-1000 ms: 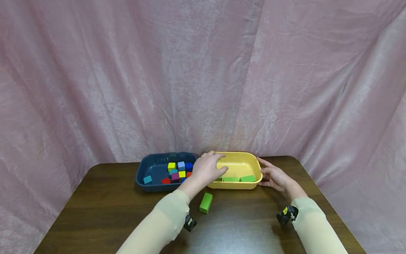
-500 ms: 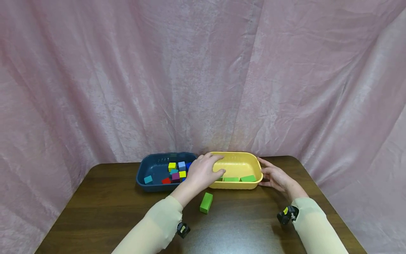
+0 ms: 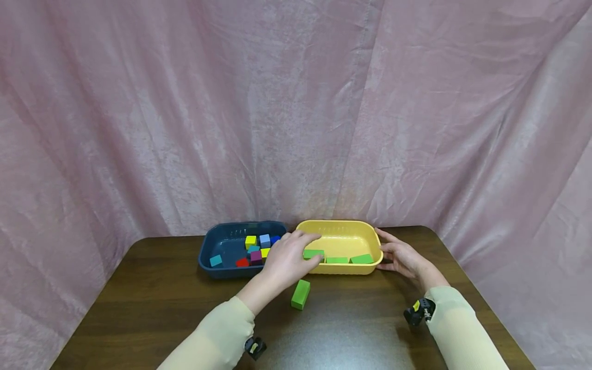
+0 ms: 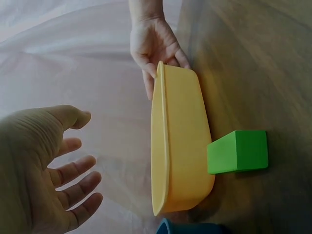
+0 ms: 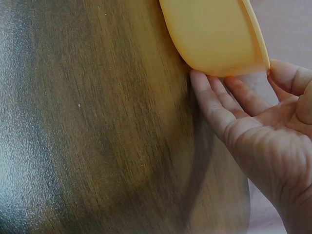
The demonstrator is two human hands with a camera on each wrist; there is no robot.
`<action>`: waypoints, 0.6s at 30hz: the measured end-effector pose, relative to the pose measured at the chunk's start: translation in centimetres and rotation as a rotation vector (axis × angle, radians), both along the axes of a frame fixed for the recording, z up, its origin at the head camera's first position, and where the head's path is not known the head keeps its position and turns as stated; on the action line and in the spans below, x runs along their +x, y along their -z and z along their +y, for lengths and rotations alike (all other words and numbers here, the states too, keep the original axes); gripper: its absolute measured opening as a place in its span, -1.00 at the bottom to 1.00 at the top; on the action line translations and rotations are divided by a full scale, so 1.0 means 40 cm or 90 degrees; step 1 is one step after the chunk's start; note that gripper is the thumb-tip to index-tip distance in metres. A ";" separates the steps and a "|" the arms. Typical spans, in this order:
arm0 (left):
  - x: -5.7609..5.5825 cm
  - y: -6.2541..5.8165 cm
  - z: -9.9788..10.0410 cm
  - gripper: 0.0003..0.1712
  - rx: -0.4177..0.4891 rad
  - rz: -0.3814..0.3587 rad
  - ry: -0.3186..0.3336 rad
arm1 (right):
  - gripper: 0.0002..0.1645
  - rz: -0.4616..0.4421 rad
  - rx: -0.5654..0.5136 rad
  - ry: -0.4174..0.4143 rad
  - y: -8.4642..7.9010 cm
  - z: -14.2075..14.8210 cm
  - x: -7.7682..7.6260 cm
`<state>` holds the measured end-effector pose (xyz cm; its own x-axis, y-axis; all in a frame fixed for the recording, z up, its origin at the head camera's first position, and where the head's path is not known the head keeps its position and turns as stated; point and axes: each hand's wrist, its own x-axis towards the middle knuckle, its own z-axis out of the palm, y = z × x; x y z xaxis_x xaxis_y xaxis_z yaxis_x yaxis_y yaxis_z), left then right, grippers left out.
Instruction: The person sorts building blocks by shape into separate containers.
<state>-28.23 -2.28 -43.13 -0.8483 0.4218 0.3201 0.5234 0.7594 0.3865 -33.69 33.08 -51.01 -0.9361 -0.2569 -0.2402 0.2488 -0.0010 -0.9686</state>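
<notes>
My left hand (image 3: pixel 289 259) hovers over the gap between a dark blue bin and a yellow bin (image 3: pixel 344 268), fingers spread and nothing in them. The left wrist view shows its palm bare. At the yellow bin's right end, my right hand (image 3: pixel 404 259) touches the end wall with fairly straight fingers (image 5: pixel 212 105), its thumb at the rim. Inside the yellow bin, three green blocks (image 3: pixel 337 260) lie along the near wall. One more green block (image 3: pixel 300 295) lies on the table in front of it.
The dark blue bin (image 3: pixel 226 274) holds several small cubes in red, yellow, blue, teal and purple; my left hand hides part of it. Both bins stand at the back edge of the brown wooden table (image 3: pixel 152 308). A pink curtain (image 3: pixel 296 113) hangs right behind.
My left hand has drawn back to the left and slightly nearer, uncovering the leftmost green block in the yellow bin. The right hand stays at the bin's end.
</notes>
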 end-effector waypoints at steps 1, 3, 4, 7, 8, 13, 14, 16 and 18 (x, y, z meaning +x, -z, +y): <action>0.004 0.000 -0.002 -0.42 0.001 -0.001 0.001 | -0.16 0.000 0.000 -0.002 0.000 0.000 0.000; 0.012 0.000 -0.008 -0.41 0.002 -0.002 0.002 | -0.16 0.002 -0.001 -0.006 -0.002 -0.001 0.000; 0.017 0.001 -0.010 -0.41 0.003 -0.003 0.004 | -0.16 0.000 -0.001 -0.004 -0.002 -0.002 -0.001; 0.030 0.001 -0.019 -0.40 0.008 -0.003 0.010 | -0.16 0.003 0.000 -0.011 -0.002 -0.002 -0.001; 0.034 0.001 -0.022 -0.41 0.010 -0.001 0.011 | -0.17 0.003 0.001 -0.011 -0.003 -0.002 -0.001; 0.049 0.007 -0.037 -0.42 0.006 0.005 0.013 | -0.16 -0.002 0.003 -0.006 -0.002 -0.002 0.000; 0.052 0.008 -0.040 -0.42 0.004 0.006 0.013 | -0.16 -0.002 0.003 -0.007 -0.002 -0.001 0.000; 0.057 0.012 -0.045 -0.42 -0.001 0.006 0.012 | -0.15 -0.007 0.002 -0.003 -0.004 -0.001 0.001; 0.062 0.017 -0.051 -0.42 -0.006 0.005 0.011 | -0.15 -0.005 0.002 -0.007 -0.006 0.001 0.001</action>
<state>-25.73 -4.34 -43.80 -0.8380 0.4398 0.3230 0.5400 0.7533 0.3754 -33.65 33.10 -50.78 -0.9315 -0.2658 -0.2484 0.2564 0.0051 -0.9666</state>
